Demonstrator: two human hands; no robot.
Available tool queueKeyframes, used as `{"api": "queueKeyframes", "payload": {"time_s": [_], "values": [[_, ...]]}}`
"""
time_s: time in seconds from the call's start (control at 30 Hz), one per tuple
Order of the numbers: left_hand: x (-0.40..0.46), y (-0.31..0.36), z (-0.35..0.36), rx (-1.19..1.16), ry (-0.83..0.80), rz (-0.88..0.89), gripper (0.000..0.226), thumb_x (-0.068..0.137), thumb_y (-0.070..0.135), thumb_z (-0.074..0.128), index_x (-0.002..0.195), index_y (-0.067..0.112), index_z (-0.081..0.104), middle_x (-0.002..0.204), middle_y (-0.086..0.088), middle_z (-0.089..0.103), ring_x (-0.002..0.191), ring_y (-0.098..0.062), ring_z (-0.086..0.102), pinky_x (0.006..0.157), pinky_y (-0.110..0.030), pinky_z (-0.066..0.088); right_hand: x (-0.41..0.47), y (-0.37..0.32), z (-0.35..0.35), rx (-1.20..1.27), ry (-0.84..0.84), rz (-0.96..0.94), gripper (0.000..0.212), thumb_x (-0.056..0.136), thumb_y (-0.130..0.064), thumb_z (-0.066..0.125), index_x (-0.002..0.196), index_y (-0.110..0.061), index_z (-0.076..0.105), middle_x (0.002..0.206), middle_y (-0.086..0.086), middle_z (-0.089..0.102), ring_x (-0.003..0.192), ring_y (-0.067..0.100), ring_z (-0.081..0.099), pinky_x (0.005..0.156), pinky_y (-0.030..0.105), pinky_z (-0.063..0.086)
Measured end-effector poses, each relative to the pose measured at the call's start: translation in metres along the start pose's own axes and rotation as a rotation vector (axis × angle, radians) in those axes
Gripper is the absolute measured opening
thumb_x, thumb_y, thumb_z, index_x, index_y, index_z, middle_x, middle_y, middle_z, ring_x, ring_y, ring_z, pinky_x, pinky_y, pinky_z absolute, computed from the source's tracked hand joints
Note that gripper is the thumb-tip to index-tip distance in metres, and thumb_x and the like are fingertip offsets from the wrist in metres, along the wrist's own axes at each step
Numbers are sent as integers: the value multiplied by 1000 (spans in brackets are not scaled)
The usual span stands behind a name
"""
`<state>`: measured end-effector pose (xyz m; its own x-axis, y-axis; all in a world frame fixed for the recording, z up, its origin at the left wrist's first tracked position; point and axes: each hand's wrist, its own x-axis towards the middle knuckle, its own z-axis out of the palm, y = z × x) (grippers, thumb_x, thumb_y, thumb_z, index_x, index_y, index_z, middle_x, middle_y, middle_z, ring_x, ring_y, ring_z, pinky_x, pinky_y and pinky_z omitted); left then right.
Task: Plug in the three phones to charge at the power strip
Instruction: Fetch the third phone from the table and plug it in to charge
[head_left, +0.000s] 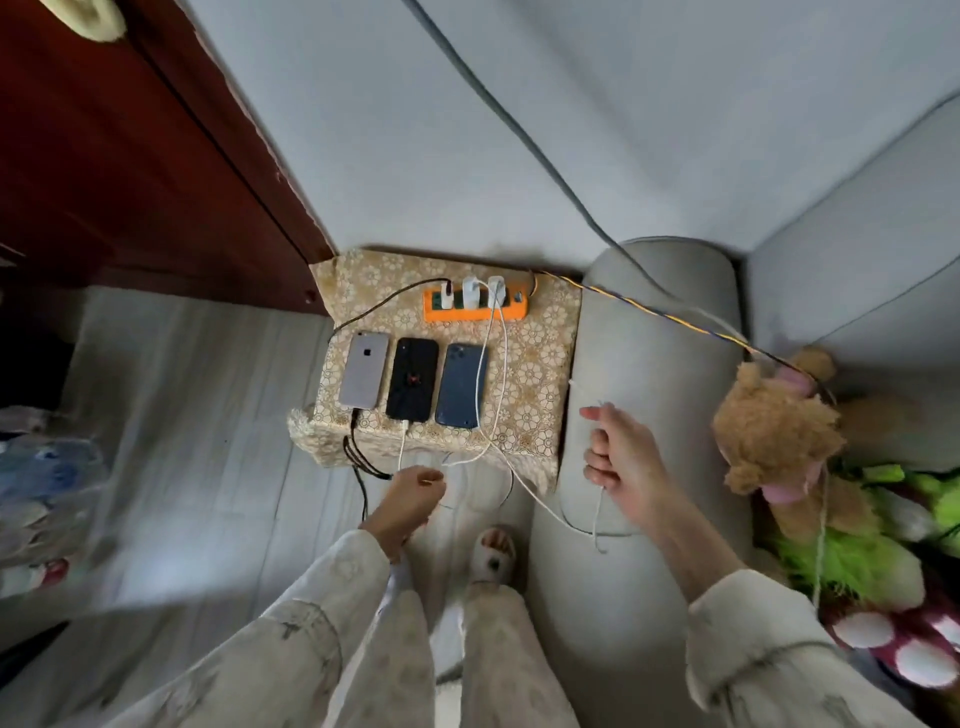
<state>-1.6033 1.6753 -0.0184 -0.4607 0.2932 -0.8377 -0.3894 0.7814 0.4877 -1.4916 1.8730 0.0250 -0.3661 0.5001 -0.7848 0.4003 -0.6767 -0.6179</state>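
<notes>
So far two of the three are done: the silver phone (364, 370) and black phone (412, 379) have cables in their ports, the chargers sitting in the orange power strip (475, 306). The blue phone (461, 385) beside them looks unplugged. The right hand (623, 457) grips a loose white cable (540, 506); the left hand (408, 501) seems to pinch another cable.

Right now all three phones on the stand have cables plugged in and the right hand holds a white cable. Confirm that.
Not quite. The head view shows only two plugged in: the silver phone and black phone. The blue phone has no cable in its port. The rest stands: the phones lie on the stand, and the right hand holds a white cable.
</notes>
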Motion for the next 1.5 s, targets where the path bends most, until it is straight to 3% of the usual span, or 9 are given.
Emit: {"api": "queueKeyframes", "payload": {"time_s": [0.13, 0.3, 0.57, 0.73, 0.87, 0.97, 1.07, 1.23, 1.5], "values": [[68, 7, 10, 126, 85, 73, 51, 91, 10, 44, 140, 10, 30, 140, -13, 41, 109, -28, 52, 80, -31, 47, 50, 26, 5, 45, -29, 28, 20, 97, -14, 35, 88, -17, 52, 35, -10, 28, 29, 5, 21, 32, 14, 22], [144, 18, 39, 123, 24, 94, 56, 94, 10, 38, 145, 11, 14, 152, -11, 26, 138, -26, 29, 112, -37, 28, 103, 50, 6, -180, 63, -22, 15, 93, -15, 47, 78, -15, 50, 33, -12, 33, 30, 2, 26, 32, 16, 24], [153, 22, 97, 356, 14, 477, 42, 97, 14, 37, 137, 24, 40, 148, -13, 31, 132, -29, 38, 108, -40, 35, 142, 47, 19, -149, 130, -130, 26, 89, -25, 55, 64, -18, 56, 31, -10, 26, 29, 4, 21, 33, 14, 19], [163, 24, 92, 208, 179, 472, 27, 91, 20, 53, 117, 14, 60, 113, -11, 47, 95, -20, 54, 87, -25, 44, 152, 37, 32, -237, 6, -242, 27, 95, -25, 46, 75, -14, 60, 33, -11, 34, 31, 4, 27, 34, 18, 24], [165, 19, 77, 112, 299, 539, 6, 88, 11, 56, 92, 9, 51, 84, 0, 50, 65, -3, 46, 64, -23, 41, 161, 34, 55, -197, -182, -192, 25, 98, -17, 37, 83, -11, 56, 70, 3, 67, 60, 12, 64, 60, 21, 54], [162, 1, 63, 15, 308, 522, 20, 88, 4, 51, 83, 21, 41, 73, 7, 53, 67, -3, 54, 62, -26, 49, 176, 37, 64, -57, -176, -97, 26, 98, -20, 37, 83, -10, 55, 90, 10, 68, 82, 20, 67, 80, 31, 56], [164, -9, 55, -66, 223, 399, 32, 86, 1, 47, 79, 31, 39, 76, 8, 61, 75, -4, 62, 66, -21, 51, 192, 44, 64, 148, -153, 66, 30, 99, -19, 34, 80, -8, 53, 86, 12, 64, 79, 21, 63, 77, 34, 53], [190, -2, 49, 246, 329, 327, 23, 88, 0, 42, 107, 10, 51, 103, -9, 60, 95, -27, 57, 77, -33, 46, 202, 59, 57, 128, -93, 189, 30, 98, -14, 36, 78, -9, 57, 74, 4, 56, 68, 15, 53, 67, 28, 48], [215, 21, 62, 594, 407, 232, 81, 81, 32, 65, 143, 15, 15, 149, -20, 19, 132, -36, 24, 106, -45, 29, 183, 61, 37, 117, -134, 97, 19, 95, -16, 43, 92, -15, 62, 42, -9, 36, 39, 6, 27, 46, 21, 25]]}}
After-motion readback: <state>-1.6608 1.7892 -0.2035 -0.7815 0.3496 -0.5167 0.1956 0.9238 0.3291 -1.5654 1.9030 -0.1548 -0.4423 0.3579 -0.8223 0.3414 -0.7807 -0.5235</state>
